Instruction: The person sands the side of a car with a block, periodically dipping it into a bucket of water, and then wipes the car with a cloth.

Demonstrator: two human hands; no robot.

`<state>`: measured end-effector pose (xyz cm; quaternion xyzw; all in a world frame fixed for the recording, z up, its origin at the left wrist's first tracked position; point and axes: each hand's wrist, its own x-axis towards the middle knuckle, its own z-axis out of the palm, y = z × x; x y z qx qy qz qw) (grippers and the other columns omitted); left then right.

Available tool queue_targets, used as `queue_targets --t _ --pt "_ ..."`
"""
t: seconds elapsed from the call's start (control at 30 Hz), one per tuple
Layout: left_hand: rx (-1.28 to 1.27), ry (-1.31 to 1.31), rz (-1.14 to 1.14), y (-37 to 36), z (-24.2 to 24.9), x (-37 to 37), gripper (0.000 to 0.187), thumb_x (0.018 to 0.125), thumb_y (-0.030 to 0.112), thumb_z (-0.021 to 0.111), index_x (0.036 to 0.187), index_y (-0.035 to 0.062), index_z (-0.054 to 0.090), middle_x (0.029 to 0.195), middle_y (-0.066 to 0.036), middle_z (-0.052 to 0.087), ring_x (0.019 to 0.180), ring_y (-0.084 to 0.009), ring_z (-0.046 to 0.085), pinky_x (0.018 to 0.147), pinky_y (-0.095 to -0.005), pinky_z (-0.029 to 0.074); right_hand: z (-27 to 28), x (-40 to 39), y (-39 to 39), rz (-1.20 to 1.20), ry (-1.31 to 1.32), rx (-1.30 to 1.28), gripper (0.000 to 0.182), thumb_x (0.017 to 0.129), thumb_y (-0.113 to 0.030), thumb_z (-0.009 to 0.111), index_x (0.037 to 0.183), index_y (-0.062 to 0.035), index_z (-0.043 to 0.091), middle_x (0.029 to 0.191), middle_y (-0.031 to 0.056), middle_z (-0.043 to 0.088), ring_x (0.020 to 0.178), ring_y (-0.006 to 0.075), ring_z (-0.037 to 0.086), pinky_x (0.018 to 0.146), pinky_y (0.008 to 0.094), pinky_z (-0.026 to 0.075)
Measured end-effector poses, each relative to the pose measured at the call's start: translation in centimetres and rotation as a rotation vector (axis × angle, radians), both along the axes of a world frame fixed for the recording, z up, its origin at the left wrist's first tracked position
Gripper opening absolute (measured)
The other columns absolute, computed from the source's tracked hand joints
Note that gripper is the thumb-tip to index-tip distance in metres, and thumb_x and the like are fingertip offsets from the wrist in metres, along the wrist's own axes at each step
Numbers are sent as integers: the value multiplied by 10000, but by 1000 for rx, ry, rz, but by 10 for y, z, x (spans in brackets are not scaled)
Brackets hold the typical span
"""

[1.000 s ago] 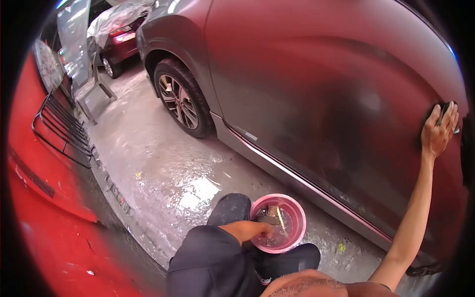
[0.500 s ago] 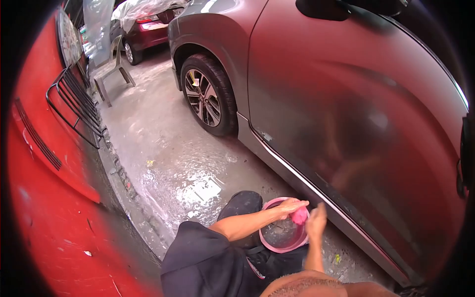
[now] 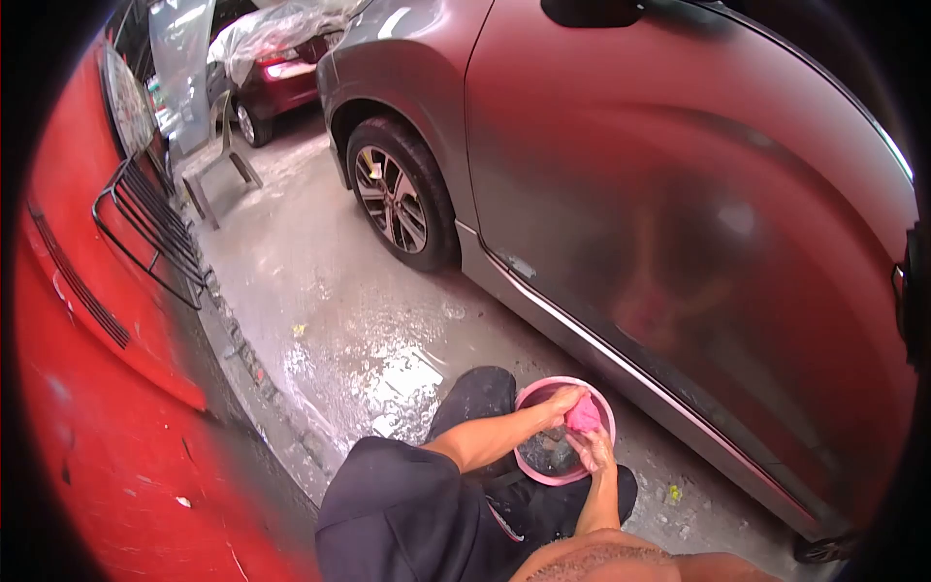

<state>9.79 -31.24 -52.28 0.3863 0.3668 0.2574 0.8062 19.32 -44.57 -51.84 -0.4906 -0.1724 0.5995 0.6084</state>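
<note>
Glistening with white light (image 3: 409, 380) across the wet grey floor (image 3: 276, 247). Stretching at left past a red surface (image 3: 97, 417) and black metal rack (image 3: 153, 219). Opening beyond onto a chair (image 3: 209, 168) and translucent sheeting (image 3: 179, 60).

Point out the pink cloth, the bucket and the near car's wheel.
Pink cloth (image 3: 584, 415): head view, middle of its visible surface.
Bucket (image 3: 552, 479): head view, rim nearest the person.
Near car's wheel (image 3: 392, 201): head view, around the hub.
</note>
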Motion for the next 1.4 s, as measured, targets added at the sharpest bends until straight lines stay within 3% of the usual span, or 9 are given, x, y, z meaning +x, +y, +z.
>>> queue_targets --t 0.07,0.37,0.57,0.63,0.7,0.77,0.97,1.23,1.4 --pt "-113 -94 -30 2 -26 -1 312 976 275 553 990 -12 673 917 -83 684 846 -187 646 747 -352 528 -7 4 0 -20 -77 17 274 919 -38 513 1183 -83 569 977 74 682 885 216 684 756 398 584" --pt "676 888 -10 -18 16 -28 611 895 568 607 1252 72 634 1077 -130 708 1005 -221 670 869 -416 536 -43 1 19 -131 255 44 286 944 -257 462 711 -110 538 595 48 524 505 192 504 497 356 436" --pt "-403 -576 -418 -39 -35 -25 474 945 592 550 1088 151 649 920 -53 690 788 -164 644 789 -372 551 -7 -11 17 -180 555 -45 369 974 -373 398 743 -132 556 502 10 461 346 146 385 366 302 351" --pt "-464 -412 -348 -48 -59 -21 428 930 554 600 1079 156 648 915 -56 689 798 -177 654 795 -378 555 -31 -7 23 -147 594 -46 413 993 -420 380 824 -116 603 507 27 477 319 138 368 348 310 353" --pt "-519 -258 -278 -50 -53 -16 388 915 516 649 1071 161 646 910 -59 689 808 -190 665 802 -383 559 -34 -13 28 33 -261 -277 427 975 -428 392 886 -99 651 584 34 562 427 196 497 469 376 460" --pt "-495 -159 -253 -43 -44 -17 353 874 430 730 1056 140 644 885 -71 682 837 -214 682 797 -402 571 -23 -23 11 335 -1351 -419 650 982 -481 382 1383 27 437 1115 317 651 1119 472 605 997 504 452" --pt "-228 -156 -494 18 -31 -26 138 859 47 729 933 87 620 758 9 613 535 -72 548 420 -192 417 42 -15 -26 439 -1455 -158 924 803 -382 727 1487 48 279 1389 340 464 1273 433 504 1063 445 416" --pt "-45 145 -1108 39 -14 3 158 778 -34 662 743 100 586 632 28 531 403 -40 364 359 -210 256 67 -5 -20 343 -1954 309 980 693 -249 803 1504 -13 306 1510 239 349 1403 417 327 1130 508 335" --pt "71 398 -1202 21 64 -3 173 755 58 747 725 110 584 547 43 452 406 -46 363 336 -193 220 31 11 9 18 -2087 596 792 708 -172 747 1420 -32 432 1295 182 571 943 335 640 843 435 534"
